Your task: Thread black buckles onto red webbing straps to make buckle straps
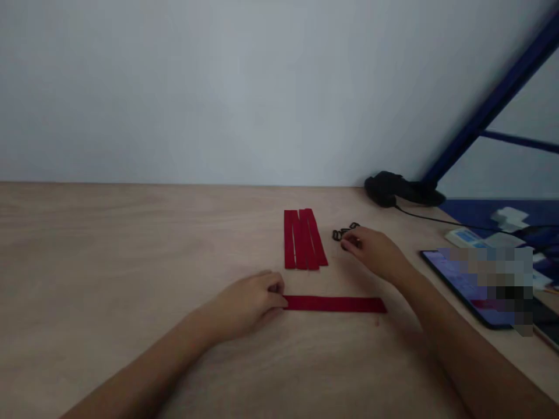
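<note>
Red fabric strip (336,304) lies flat across the lower middle of the frame; it looks soft and light, easiest taken at its end, where the curled left hand (247,305) pinches it. Right hand (371,251), half-open, holds nothing visible, just beside small black rings (345,231).

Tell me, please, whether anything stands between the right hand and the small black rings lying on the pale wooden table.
Nothing visible stands between them: the right hand is right beside the small black rings, at their lower edge.
</note>
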The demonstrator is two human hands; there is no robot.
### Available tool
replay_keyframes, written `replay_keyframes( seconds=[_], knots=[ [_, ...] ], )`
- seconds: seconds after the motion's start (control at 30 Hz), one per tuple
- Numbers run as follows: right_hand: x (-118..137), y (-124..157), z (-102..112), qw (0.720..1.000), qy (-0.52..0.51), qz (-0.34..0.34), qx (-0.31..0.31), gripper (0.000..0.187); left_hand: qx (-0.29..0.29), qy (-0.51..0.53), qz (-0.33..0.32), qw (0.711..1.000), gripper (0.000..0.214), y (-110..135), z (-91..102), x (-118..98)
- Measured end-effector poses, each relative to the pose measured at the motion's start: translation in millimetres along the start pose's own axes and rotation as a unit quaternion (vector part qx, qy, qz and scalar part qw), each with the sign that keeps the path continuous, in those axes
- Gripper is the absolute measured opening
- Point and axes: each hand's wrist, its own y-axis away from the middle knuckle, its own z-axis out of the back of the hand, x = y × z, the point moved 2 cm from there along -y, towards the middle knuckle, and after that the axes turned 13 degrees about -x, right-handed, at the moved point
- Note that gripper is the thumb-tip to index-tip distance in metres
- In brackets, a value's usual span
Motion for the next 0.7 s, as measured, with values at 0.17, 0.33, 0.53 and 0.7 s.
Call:
replay_keyframes(
  seconds=[0.17, 0.33, 0.53, 0.7],
  knots=[
    [-42.4, -15.5, -19.6, 0.994, 0.085, -0.016, -0.066, 0.034, -0.005, 0.006, -0.003, 1.000, 0.024, -1.0, 0.7, -0.4],
    [-51.0, -25.5, -35.9, 0.994, 0.106, 0.007, -0.021, 0.034, -0.014, 0.015, -0.003, 1.000, 0.021, -0.5, -1.6, 0.7],
    [-61.4, -50.8, -37.5, 0.992, 0.109, 0.027, 0.054, 0.022, -0.024, 0.029, -0.011, 0.999, 0.020, -1.3, -3.4, 3.3],
    [-63.5, -61.0, -37.7, 0.989, 0.105, 0.051, 0.096, 0.020, -0.026, 0.041, -0.004, 0.999, 0.019, -1.0, -2.5, 3.5]
  ],
)
